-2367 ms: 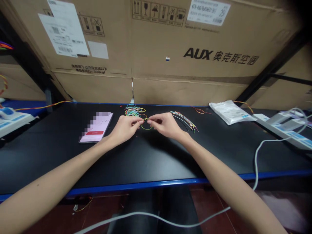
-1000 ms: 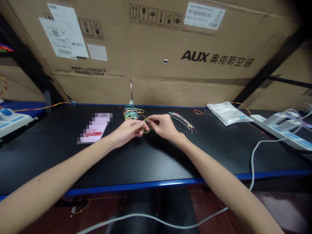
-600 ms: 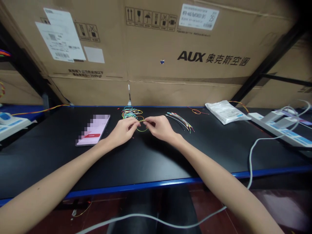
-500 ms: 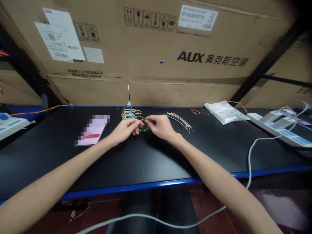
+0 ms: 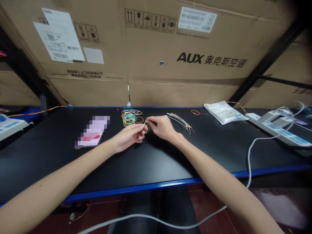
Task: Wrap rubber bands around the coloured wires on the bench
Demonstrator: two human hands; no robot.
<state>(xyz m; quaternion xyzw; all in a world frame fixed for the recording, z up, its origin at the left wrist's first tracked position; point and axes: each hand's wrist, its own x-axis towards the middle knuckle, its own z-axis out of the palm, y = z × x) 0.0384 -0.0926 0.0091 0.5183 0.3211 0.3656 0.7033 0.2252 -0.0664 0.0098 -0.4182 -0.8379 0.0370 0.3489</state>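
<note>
Above the middle of the black table, my left hand (image 5: 131,136) and my right hand (image 5: 161,126) come close together, both pinching a thin yellow-green wire (image 5: 146,122). Part of the wire is hidden behind the fingers of my left hand. Just beyond my left hand lies a heap of looped coloured wires (image 5: 129,116), in yellow, turquoise and red. To the right of my right hand rests a bundle of short, nearly straight wires (image 5: 181,121) in several colours.
A phone (image 5: 94,132) lies left of my hands. At the back right are a white plastic bag (image 5: 223,112) and a power strip (image 5: 280,128) with a pale cable (image 5: 252,152) crossing the table edge. A large cardboard box (image 5: 146,71) stands behind the table (image 5: 146,169).
My left hand has moved right and slightly nearer, towards my right hand. The open loop of yellow-green wire between my hands now shows only as a short curved piece.
</note>
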